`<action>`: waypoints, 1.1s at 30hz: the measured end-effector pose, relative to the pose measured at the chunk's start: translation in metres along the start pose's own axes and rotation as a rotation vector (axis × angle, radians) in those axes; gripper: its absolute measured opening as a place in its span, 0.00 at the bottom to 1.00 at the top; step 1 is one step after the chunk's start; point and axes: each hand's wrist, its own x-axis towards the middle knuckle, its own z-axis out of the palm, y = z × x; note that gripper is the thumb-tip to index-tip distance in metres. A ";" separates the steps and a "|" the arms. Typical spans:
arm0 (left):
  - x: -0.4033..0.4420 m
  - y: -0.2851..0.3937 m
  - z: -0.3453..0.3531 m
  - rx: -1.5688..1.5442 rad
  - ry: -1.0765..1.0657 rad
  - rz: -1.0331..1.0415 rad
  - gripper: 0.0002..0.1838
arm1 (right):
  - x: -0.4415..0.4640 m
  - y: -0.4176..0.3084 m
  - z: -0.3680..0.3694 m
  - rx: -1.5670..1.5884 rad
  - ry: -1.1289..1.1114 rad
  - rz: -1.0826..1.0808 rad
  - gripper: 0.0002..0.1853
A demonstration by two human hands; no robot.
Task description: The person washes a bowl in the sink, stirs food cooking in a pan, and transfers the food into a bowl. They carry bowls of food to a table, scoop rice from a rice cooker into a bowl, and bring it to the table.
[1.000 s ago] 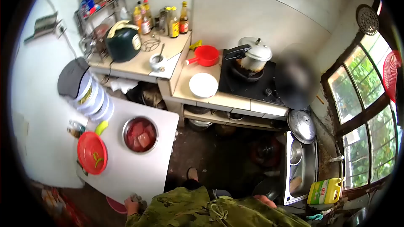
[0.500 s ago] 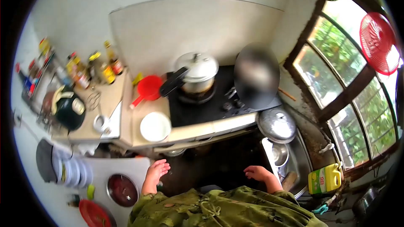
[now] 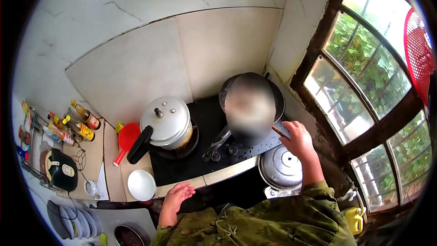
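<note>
My right hand (image 3: 298, 141) is stretched out over the right end of the stove, its thumb and fingers apart around the end of a wooden handle (image 3: 280, 131). That handle sticks out of a dark wok (image 3: 279, 102), whose middle is blurred. Whether my fingers touch the wood is hard to tell. With nothing in it, my left hand (image 3: 176, 200) hovers before the counter's front edge, fingers extended. A white bowl (image 3: 141, 185) stands on the counter to its upper left. Left of the wok sits a silver pressure cooker (image 3: 166, 120) with a black handle.
Below my right forearm is a domed metal lid (image 3: 281, 167). A red ladle (image 3: 129, 136) lies left of the cooker. Sauce bottles (image 3: 79, 127) and a dark green appliance (image 3: 61, 169) occupy the left counter. A barred window (image 3: 364, 91) is on the right, above a yellow jug (image 3: 354, 218).
My right hand has moved up and forward from near the sink to the wok's wooden handle. My left hand stays low, fingers extended. The view has shifted closer to the stove.
</note>
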 end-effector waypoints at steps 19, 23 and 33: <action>0.051 0.039 -0.032 -0.081 -0.149 -0.087 0.18 | 0.084 0.015 0.059 0.085 -0.023 0.165 0.18; 0.047 0.059 -0.018 0.009 -0.246 -0.006 0.18 | 0.080 -0.003 0.067 0.005 -0.076 0.157 0.19; 0.069 0.063 0.006 0.002 -0.384 -0.040 0.19 | 0.043 0.007 0.025 0.003 -0.273 0.183 0.22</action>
